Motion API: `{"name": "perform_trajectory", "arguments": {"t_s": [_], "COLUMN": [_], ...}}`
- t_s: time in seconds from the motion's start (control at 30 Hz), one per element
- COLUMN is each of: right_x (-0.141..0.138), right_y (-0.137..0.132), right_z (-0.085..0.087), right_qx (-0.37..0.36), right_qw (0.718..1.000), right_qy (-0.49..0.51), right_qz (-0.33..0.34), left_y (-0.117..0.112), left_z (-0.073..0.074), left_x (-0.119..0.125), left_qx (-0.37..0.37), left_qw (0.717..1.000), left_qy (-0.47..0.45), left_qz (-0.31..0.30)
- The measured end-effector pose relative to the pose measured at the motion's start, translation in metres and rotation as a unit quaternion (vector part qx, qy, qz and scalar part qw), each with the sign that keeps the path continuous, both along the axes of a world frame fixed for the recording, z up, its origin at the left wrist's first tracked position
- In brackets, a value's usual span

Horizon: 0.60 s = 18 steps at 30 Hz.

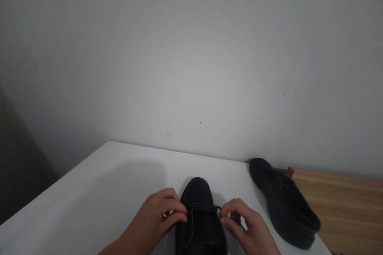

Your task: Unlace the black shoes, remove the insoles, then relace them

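A black lace-up shoe [197, 192] stands on the white table with its toe pointing away from me. A thin dark shoelace [202, 206] crosses over its front, and one strand hangs down along the tongue. On the left of the shoe, my left hand [163, 213] pinches with thumb and forefinger at the lace's side. My right hand [243, 223] pinches the lace at the shoe's right edge, and a loose bit of lace shows below its fingers. The heel of the shoe is cut off by the bottom of the view.
A second black shoe [284, 207] rests at the table's right edge, toe toward the wall. Beyond it lies a wood-grain surface [344, 207] with a small brown piece [290, 172] at its corner. The white table [125, 159] meets a grey wall [191, 67] behind.
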State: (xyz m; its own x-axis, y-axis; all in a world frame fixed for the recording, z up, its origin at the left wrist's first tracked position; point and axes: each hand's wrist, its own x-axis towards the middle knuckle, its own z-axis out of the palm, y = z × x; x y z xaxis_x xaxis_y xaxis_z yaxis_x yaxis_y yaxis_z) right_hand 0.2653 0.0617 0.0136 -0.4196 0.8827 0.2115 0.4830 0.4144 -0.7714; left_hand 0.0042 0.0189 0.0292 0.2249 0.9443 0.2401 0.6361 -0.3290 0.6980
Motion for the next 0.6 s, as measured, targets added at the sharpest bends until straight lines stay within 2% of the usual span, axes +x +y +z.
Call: {"name": "perform_trajectory", "arguments": {"t_s": [0.13, 0.33, 0.5, 0.6], "right_x": [0.002, 0.002, 0.001, -0.002], "right_y": [-0.001, -0.006, -0.010, -0.011], "right_z": [-0.004, -0.004, -0.004, -0.005], "right_qx": [-0.019, -0.069, -0.044, -0.025], "right_qw": [1.000, 0.997, 0.998, 0.999], "right_qy": [-0.012, 0.038, 0.027, 0.021], "right_qz": [-0.017, 0.017, 0.025, 0.015], "left_y": [-0.002, -0.009, -0.012, -0.012], "left_z": [0.000, 0.004, 0.003, 0.002], "left_x": [0.001, 0.006, 0.006, 0.006], "left_qx": [0.003, -0.019, -0.014, 0.004], "left_qw": [1.000, 0.999, 0.999, 0.999], "left_qy": [-0.013, 0.029, 0.032, 0.025], "left_qz": [-0.018, 0.020, 0.010, -0.020]}}
